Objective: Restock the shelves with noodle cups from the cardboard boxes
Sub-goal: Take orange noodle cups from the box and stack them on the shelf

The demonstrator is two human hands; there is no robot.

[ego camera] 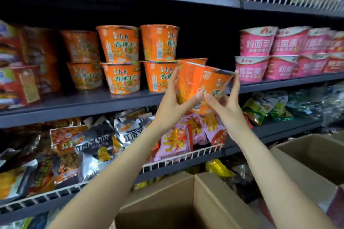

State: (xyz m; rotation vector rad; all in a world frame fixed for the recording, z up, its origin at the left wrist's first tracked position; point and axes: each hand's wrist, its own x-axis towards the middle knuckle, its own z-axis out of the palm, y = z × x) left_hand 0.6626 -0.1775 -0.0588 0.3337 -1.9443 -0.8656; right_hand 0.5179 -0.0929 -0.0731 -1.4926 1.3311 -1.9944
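Note:
An orange noodle cup (202, 83) is tilted in the air just in front of the middle shelf (93, 102), held between both hands. My left hand (172, 102) grips its left side and my right hand (226, 106) grips its right side and base. Behind it, orange noodle cups (121, 61) stand stacked two high on the shelf, and another orange cup (193, 60) peeks out behind the held one. A dark gap on the shelf lies to the right of the orange stacks. An open cardboard box (186, 208) sits below my arms.
Pink noodle bowls (270, 55) are stacked at the right of the same shelf. Red packets (22, 72) fill its left end. The lower shelf holds snack bags (96, 147) behind a white wire rail (182, 158). A second cardboard box (312, 156) stands at the right.

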